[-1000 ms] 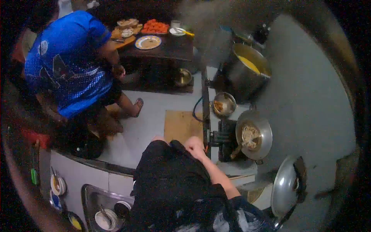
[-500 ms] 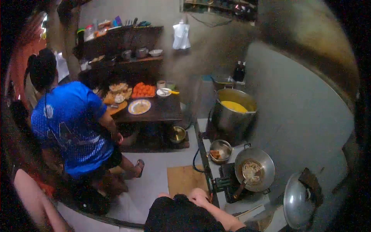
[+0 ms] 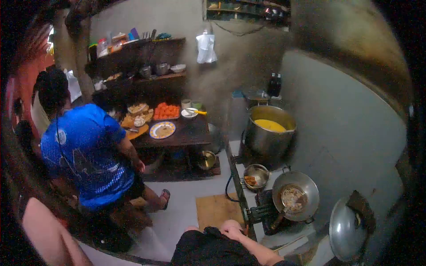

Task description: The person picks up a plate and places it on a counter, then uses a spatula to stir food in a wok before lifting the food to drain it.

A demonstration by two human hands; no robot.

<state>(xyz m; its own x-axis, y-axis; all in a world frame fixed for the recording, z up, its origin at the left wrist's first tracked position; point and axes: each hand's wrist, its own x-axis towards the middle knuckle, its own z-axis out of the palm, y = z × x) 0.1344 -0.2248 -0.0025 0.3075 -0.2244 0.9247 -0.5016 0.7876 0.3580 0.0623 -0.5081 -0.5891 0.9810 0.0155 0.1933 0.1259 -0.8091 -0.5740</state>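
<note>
My right hand (image 3: 230,232) rests at my knee beside the bunched black clothing (image 3: 208,248) on my lap. Its fingers look curled; whether they grip the cloth or something else I cannot make out. Nearest to that hand are the stove burner (image 3: 267,213) and a wide wok (image 3: 310,195) with browned residue and a wooden-handled utensil (image 3: 278,220) in it. A bare bent limb, apparently my left arm (image 3: 51,232), shows at the lower left, but my left hand is out of sight.
A person in a blue shirt (image 3: 86,155) stands at a dark table (image 3: 191,138) with orange chunks (image 3: 166,111) and a patterned plate (image 3: 162,130). Along the right stand a tall pot (image 3: 270,139) of yellow liquid, a small pot (image 3: 262,172) and a domed lid (image 3: 344,228).
The view has tilted slightly, so most things sit a little lower and further right. My right hand stays at my knee, and the person in blue remains by the table.
</note>
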